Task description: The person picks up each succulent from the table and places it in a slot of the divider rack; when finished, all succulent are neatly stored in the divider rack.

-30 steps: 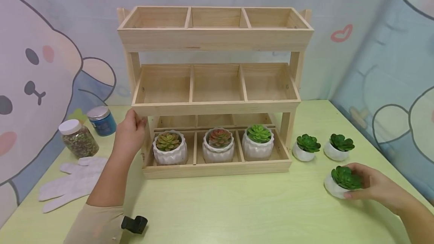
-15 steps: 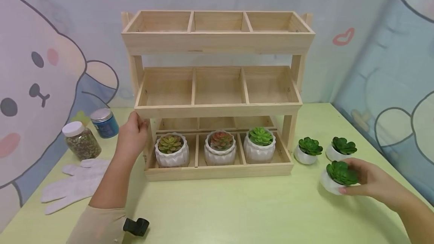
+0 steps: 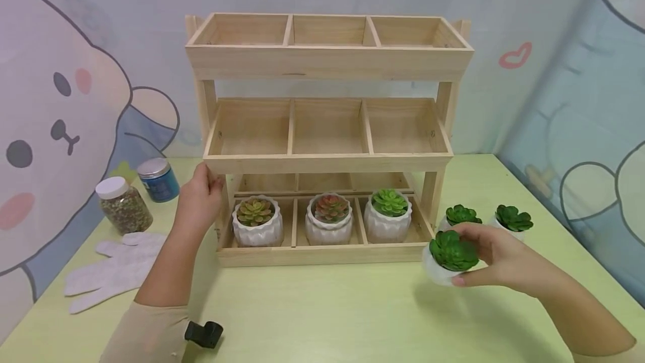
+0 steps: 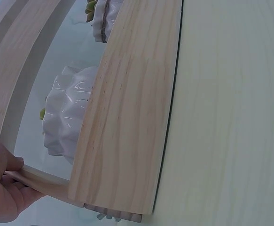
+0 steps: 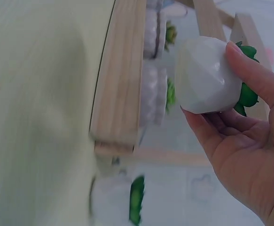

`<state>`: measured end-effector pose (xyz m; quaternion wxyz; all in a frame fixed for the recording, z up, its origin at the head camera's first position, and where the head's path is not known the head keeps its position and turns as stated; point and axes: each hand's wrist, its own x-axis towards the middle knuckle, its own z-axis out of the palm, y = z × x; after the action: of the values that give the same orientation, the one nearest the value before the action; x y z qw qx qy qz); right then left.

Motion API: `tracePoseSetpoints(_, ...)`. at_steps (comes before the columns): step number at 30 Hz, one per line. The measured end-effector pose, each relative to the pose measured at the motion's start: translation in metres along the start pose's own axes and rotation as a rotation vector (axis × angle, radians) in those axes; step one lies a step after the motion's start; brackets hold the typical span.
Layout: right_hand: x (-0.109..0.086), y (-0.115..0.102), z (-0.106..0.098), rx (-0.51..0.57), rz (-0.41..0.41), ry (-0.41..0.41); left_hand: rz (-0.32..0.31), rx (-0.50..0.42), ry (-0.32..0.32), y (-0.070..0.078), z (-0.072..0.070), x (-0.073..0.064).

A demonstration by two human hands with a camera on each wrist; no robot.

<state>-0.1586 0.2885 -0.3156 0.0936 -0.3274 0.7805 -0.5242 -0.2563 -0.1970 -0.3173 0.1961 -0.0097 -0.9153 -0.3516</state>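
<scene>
My right hand (image 3: 504, 256) holds a small white pot with a dark green succulent (image 3: 453, 251) above the table, in front of the rack's lower right corner. In the right wrist view the thumb and fingers pinch the white pot (image 5: 207, 77) from both sides. My left hand (image 3: 199, 198) grips the left upright of the wooden three-tier rack (image 3: 322, 164), just below the middle tier; the left wrist view shows its fingers (image 4: 14, 197) around that post. Three ruffled white pots stand in the bottom tier, with a yellowish succulent (image 3: 255, 213), a reddish succulent (image 3: 330, 209) and a bright green succulent (image 3: 389, 203).
Two more potted green succulents stand right of the rack, a nearer one (image 3: 461, 214) partly behind my hand and a farther one (image 3: 513, 220). On the left lie a white glove (image 3: 113, 265), a jar of granules (image 3: 123, 206) and a blue jar (image 3: 158, 181).
My right hand has lifted the potted succulent off the table and carried it left toward the rack. The left hand keeps its grip on the upright.
</scene>
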Motion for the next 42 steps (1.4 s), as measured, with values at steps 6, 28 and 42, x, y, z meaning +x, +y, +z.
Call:
tracePoseSetpoints(6, 0.031, -0.018, 0.024, -0.009, 0.030, -0.045, -0.011, 0.002, -0.012, -0.002, -0.001, -0.001)
tracePoseSetpoints(28, 0.161, -0.087, 0.074, -0.059, 0.018, -0.137, 0.005, -0.010, -0.001, -0.001, -0.001, 0.001)
tracePoseSetpoints(42, 0.237, -0.124, 0.077, -0.037, -0.006, 0.037, -0.021, -0.011, -0.016, 0.000, -0.002, 0.000)
